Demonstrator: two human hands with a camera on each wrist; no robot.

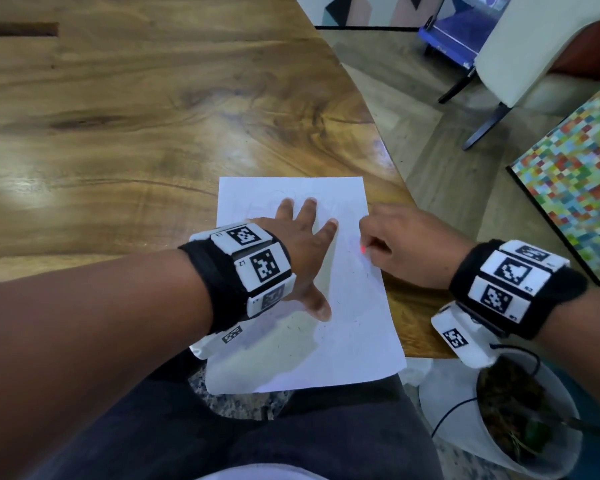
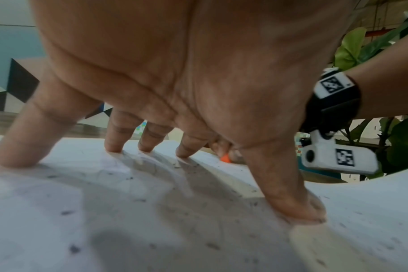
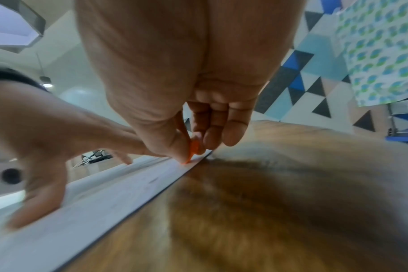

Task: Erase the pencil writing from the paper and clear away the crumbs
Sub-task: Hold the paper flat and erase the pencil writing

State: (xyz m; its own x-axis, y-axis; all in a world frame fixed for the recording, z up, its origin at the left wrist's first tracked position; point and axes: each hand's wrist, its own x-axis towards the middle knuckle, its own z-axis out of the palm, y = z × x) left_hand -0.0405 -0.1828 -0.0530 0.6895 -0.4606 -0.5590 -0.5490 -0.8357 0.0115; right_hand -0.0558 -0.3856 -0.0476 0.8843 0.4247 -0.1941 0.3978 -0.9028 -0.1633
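A white sheet of paper (image 1: 347, 306) lies at the near right corner of the wooden table (image 1: 136, 133), its lower end hanging past the table edge. Faint pencil lines show near its top. My left hand (image 1: 305, 237) presses flat on the paper (image 2: 105, 211) with spread straight fingers (image 2: 114, 136). My right hand (image 1: 395, 240) pinches a small orange-red eraser (image 1: 363, 250) between thumb and fingertips, with its tip touching the paper's right edge (image 3: 133, 180). The eraser (image 3: 195, 148) also shows in the left wrist view (image 2: 225, 158). Dark crumbs (image 2: 73, 248) are scattered over the sheet.
The table's right edge curves away just beyond the paper. A white pot with a plant (image 1: 510, 420) stands on the floor below my right wrist. A chair (image 1: 520, 53) and a colourful checked panel (image 1: 575, 188) are further right.
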